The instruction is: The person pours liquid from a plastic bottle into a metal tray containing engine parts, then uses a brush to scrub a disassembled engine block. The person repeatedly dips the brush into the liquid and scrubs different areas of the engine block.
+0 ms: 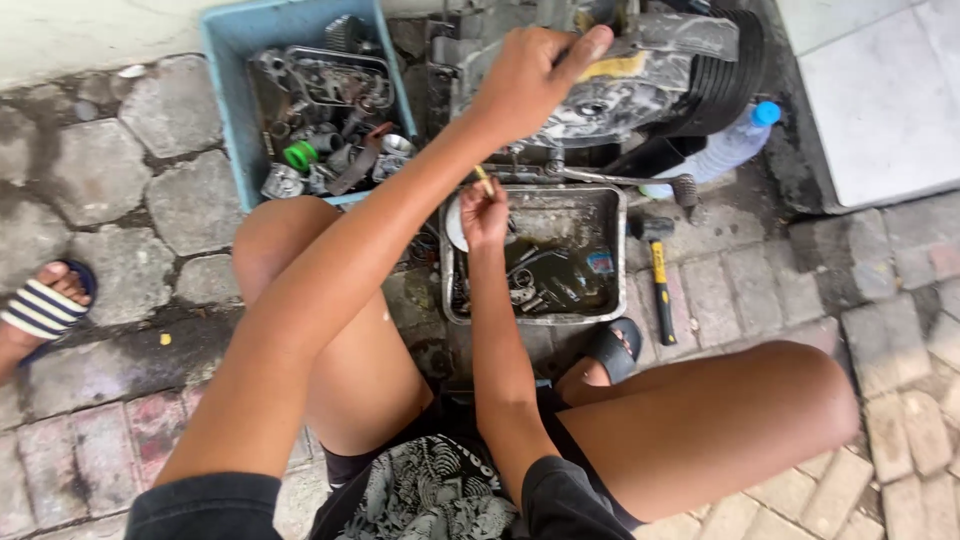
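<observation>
My left hand (530, 80) reaches forward and grips the top of a grey, grimy engine casing (610, 110), next to a yellowish patch on it. My right hand (485, 215) is held lower, at the near left corner of a metal tray (612, 205), and pinches a thin yellowish stick-like tool (483, 180) that points up towards the engine. The tray holds dark dirty liquid and several small metal parts. I am squatting, with my bare knees on either side of the tray.
A blue plastic crate (225, 120) with several engine parts stands at the back left. A yellow-handled hammer (658, 285) lies right of the tray, a blue-capped plastic bottle (735, 145) behind it. Another person's sandalled foot (40, 305) is at the far left.
</observation>
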